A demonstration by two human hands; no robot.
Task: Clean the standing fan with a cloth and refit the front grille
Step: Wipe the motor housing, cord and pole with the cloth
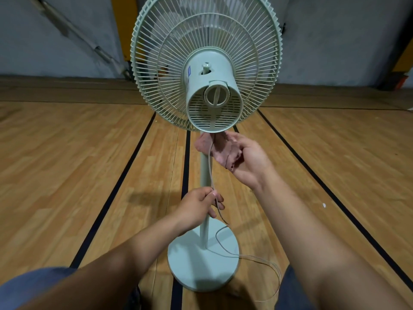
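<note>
A pale green standing fan [212, 86] faces away from me, its motor housing [213, 101] and rear grille [156, 70] towards the camera. My right hand [248, 159] grips a pink cloth [220, 151] wrapped around the top of the pole [204, 175], just under the motor housing. Lower down, my left hand [199, 208] pinches the fan's thin power cord [211, 173] beside the pole. The cord hangs from the housing, passes through my fingers and loops over the round base [190, 265]. The front of the fan is hidden from me.
The fan stands on a wooden floor [78, 164] marked with black lines. A grey wall [67, 52] with a slanted pipe rises behind it, and a yellow panel [121, 23] shows beyond the grille. My knees in blue trousers [29, 285] flank the base.
</note>
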